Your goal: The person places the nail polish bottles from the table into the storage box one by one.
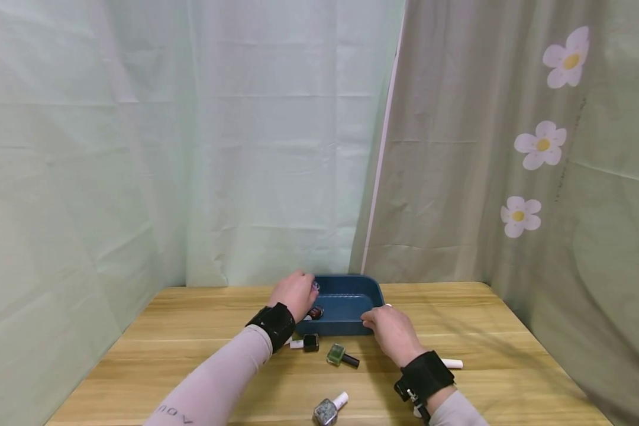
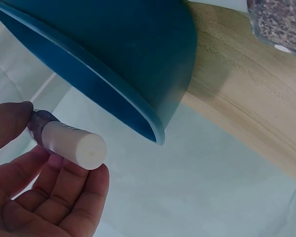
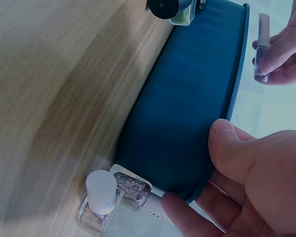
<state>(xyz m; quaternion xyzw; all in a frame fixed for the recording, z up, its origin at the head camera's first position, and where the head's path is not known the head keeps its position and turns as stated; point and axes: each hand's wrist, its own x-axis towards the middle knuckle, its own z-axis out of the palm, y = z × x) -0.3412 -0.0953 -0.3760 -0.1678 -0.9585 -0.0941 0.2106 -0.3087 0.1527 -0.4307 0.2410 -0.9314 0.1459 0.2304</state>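
My left hand point(image 1: 294, 295) pinches a small nail polish bottle point(image 2: 71, 142) with a white cap and dark purplish glass, held above the left end of the blue tray point(image 1: 341, 328). In the right wrist view this bottle point(image 3: 261, 49) is upright with its cap on top. My right hand point(image 1: 396, 334) grips the tray's near right rim between thumb and fingers. One dark bottle point(image 1: 316, 312) lies inside the tray at the left.
Before the tray lie a black bottle point(image 1: 311, 342), a green bottle point(image 1: 336, 354) with a black cap and a grey glitter bottle point(image 1: 326, 412). A white cap point(image 1: 452, 363) shows right of my right wrist. Two glitter bottles point(image 3: 132, 190) point(image 3: 93, 215) stand by the tray's right end.
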